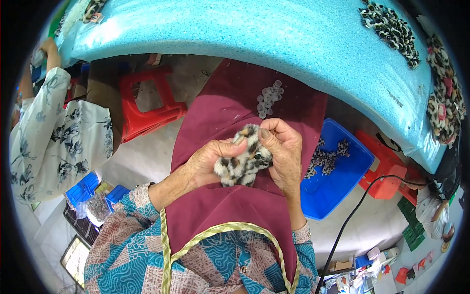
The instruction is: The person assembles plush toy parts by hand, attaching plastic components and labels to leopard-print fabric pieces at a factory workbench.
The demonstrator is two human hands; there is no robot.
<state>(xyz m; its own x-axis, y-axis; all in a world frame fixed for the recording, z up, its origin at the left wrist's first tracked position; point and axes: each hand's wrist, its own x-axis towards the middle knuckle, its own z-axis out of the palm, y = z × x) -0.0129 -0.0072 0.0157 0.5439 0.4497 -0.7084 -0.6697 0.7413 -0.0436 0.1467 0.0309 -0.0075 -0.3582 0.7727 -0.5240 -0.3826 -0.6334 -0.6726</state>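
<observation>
Plush [248,154], mottled in black, cream and tan, sits between the person's two hands, just above the lap, in the view I have on my feed. I see the left hand [208,158] closed around its left side, thumb pressed on top near the upper edge and fingers mostly hidden underneath. The right hand [285,152] has its thumb and bent forefinger drawn together in a pinch on the upper right edge — I cannot tell how the fingers behind it sit. A dark round spot, like an eye, shows on the plush close to the right hand.

Beyond the piece, I make out a cluster of clear plastic discs [268,98] lying on the maroon apron [196,132]. To the right stands a blue bin [319,202] with small spotted pieces [327,160] inside, and next to it a red stool [387,171]. Across the top of my view runs a light blue table [235,32], bearing a black-and-white pile [393,34] and, at the far right, a heap of spotted plush with pink bits [443,93]. On the left I have another red stool [164,116] — and, beside it, a co-worker's flowered white sleeve [41,132].
</observation>
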